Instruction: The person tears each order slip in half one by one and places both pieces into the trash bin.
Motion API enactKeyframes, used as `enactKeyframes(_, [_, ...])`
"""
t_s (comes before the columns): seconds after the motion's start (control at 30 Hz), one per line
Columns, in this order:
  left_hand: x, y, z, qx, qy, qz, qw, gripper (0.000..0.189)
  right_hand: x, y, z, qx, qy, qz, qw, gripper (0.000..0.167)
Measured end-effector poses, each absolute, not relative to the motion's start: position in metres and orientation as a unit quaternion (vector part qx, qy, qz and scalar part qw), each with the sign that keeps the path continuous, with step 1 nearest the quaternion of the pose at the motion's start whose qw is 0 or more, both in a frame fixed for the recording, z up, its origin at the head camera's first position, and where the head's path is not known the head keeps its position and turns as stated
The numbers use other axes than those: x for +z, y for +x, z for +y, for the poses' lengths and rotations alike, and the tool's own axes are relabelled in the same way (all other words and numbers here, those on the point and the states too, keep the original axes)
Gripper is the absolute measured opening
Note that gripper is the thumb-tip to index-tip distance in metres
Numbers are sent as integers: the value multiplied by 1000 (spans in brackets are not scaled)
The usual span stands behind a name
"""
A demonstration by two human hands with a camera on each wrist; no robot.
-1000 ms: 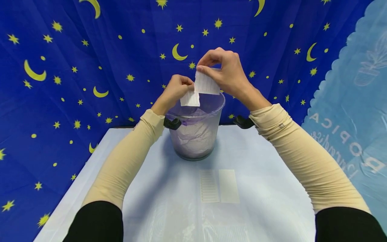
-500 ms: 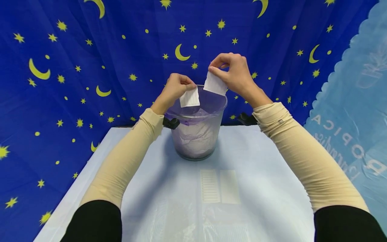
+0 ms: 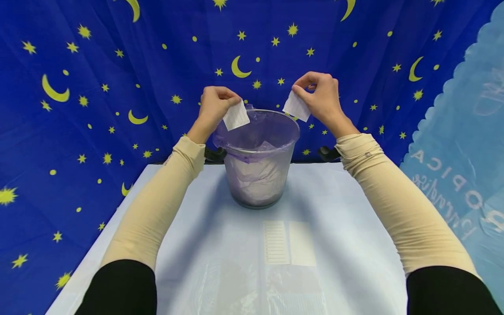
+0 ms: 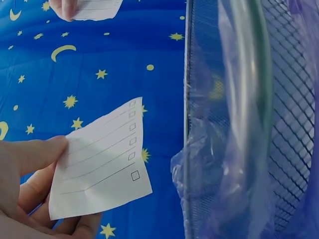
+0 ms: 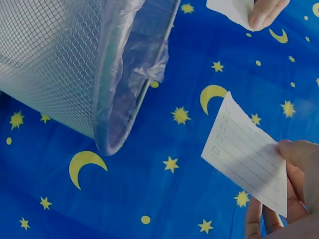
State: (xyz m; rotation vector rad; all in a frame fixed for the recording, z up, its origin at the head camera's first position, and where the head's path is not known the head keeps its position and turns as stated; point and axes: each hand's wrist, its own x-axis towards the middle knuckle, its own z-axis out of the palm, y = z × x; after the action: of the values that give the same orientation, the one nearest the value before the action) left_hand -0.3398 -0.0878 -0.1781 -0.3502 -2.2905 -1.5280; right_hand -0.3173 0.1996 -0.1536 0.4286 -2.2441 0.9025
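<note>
Between thumb and fingers my left hand (image 3: 215, 105) pinches a small piece of lined paper (image 3: 236, 116) over the left rim of a mesh wastebasket (image 3: 257, 175). Checkboxes run along one edge of that piece in the left wrist view. On the other side, my right hand (image 3: 320, 97) pinches a second piece of lined paper (image 3: 297, 106), just beyond the right rim. One side of this piece (image 5: 249, 157) looks rough and torn in the right wrist view. A purple plastic liner (image 3: 271, 124) is folded over the basket's rim, and pale material shows through the mesh.
On the white table (image 3: 197, 227), a lined sheet (image 3: 277, 243) and a plain cream sheet (image 3: 302, 243) lie side by side in front of the basket. Clear plastic packaging (image 3: 291, 288) lies nearer. A blue star-and-moon curtain (image 3: 165, 65) hangs directly behind.
The hands have drawn apart, each with its paper piece: the right moved to the right, the left moved left and slightly up. The pieces overlapped in view earlier; now the basket's opening shows between them.
</note>
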Motion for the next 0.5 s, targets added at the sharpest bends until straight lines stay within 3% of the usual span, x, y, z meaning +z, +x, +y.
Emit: enactKeyframes(0.5, [-185,-336,-101,-561,-123,-794,201,12,-165,-321,200,357,178,-867,300,23])
